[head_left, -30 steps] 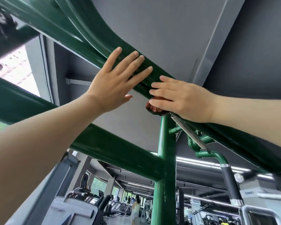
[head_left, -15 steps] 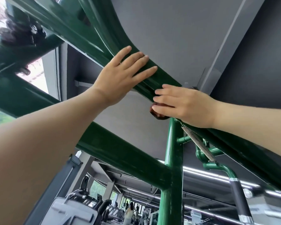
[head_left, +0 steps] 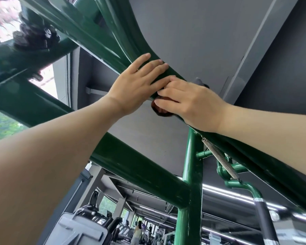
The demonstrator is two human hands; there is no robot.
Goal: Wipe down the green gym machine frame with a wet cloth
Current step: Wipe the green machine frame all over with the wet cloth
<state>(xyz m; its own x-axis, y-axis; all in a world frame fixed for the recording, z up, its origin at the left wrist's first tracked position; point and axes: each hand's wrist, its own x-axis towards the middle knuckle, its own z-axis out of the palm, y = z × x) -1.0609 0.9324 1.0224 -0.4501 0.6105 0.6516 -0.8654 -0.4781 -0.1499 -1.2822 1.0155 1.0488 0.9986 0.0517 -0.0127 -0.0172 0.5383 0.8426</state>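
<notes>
I look up at the green gym machine frame [head_left: 102, 41], whose curved upper beam runs from top left down to the right. My left hand [head_left: 136, 85] lies flat on that beam with straight fingers. My right hand [head_left: 191, 103] presses a dark reddish-brown cloth [head_left: 160, 111] against the underside of the beam, fingers mostly straight over it. Only a small bunched edge of the cloth shows below the fingers. The fingertips of the two hands nearly touch.
A green upright post [head_left: 191, 174] and a thick cross beam [head_left: 140, 167] meet below the hands. A metal spring [head_left: 219, 158] and a black-gripped handle [head_left: 263, 218] hang at right. Grey ceiling above; other gym machines and a distant person [head_left: 137, 234] below.
The view tilted further upward. My right hand slid the cloth up along the beam toward my left hand, closing the gap between them. The left hand stays flat on the beam.
</notes>
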